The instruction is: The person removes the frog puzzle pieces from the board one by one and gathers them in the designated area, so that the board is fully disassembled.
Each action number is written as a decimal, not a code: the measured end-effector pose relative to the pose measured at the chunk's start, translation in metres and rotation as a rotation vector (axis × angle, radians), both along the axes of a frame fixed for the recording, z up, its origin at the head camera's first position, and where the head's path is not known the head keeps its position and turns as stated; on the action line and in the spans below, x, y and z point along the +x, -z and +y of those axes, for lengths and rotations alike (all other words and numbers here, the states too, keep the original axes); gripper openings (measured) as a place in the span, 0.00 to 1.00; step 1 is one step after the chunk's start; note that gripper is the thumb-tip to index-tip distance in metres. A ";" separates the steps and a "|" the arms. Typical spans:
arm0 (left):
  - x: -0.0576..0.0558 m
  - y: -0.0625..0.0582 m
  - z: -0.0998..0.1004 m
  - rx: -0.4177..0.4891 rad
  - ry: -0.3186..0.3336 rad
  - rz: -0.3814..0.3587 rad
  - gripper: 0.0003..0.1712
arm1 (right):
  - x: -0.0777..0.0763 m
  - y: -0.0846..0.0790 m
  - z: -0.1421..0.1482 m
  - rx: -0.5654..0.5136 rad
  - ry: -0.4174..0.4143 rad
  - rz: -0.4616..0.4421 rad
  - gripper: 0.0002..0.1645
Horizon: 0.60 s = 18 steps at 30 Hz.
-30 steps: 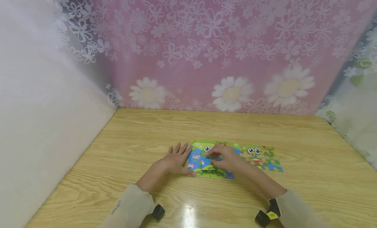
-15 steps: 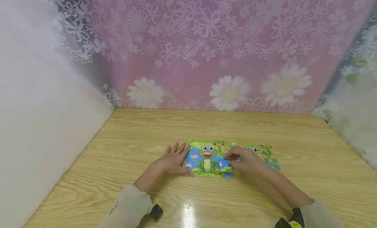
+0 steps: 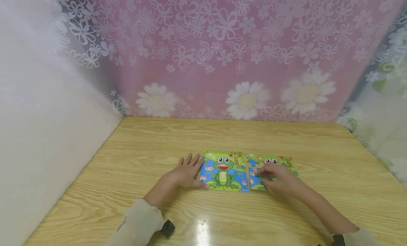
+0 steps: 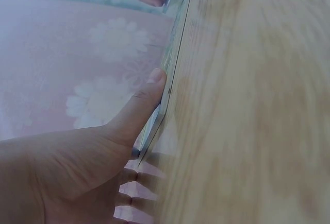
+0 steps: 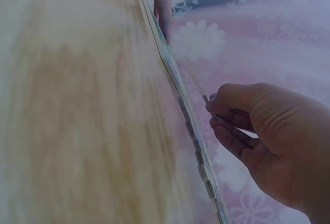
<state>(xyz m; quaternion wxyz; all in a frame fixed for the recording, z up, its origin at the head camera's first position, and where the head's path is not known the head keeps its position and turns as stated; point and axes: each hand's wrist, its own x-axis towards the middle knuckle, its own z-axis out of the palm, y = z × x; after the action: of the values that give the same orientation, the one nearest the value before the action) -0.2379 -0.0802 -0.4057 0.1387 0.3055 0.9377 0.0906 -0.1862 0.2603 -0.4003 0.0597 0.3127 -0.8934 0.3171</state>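
A frog picture board (image 3: 224, 177) lies on the wooden table, its left edge under my left hand (image 3: 186, 173). That hand's fingers are spread and straight, and the thumb (image 4: 136, 103) lies along the board's near edge in the left wrist view. To the right is a second frog picture made of jigsaw pieces (image 3: 264, 156), partly covered by my right hand (image 3: 281, 179). Between thumb and fingers this hand pinches a thin blue and green jigsaw piece (image 3: 253, 182) with pink flowers. Edge-on in the right wrist view, the pinched piece (image 5: 198, 86) is raised above the row of pieces.
The wooden table (image 3: 143, 140) extends around both pictures. A pink flowered curtain (image 3: 197, 73) hangs along its back edge. A white wall or sheet (image 3: 57, 126) borders the left side, and pale flowered cloth (image 3: 381, 126) the right.
My right hand has carried the pinched jigsaw piece rightward, from over the left frog picture to the left part of the right one. My left hand stays in place.
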 end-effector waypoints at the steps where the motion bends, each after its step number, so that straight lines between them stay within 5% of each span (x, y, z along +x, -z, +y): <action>1: 0.000 0.000 0.000 -0.001 -0.001 -0.001 0.62 | 0.001 0.000 0.001 0.000 0.001 -0.007 0.14; 18: 0.003 -0.005 0.000 0.028 0.015 -0.004 0.61 | 0.008 0.007 0.013 0.005 -0.072 -0.076 0.15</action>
<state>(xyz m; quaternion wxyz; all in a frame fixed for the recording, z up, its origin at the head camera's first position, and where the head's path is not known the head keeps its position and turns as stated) -0.2348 -0.0803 -0.4006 0.1371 0.3143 0.9336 0.1036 -0.1780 0.2731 -0.4074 0.0134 0.3326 -0.8839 0.3284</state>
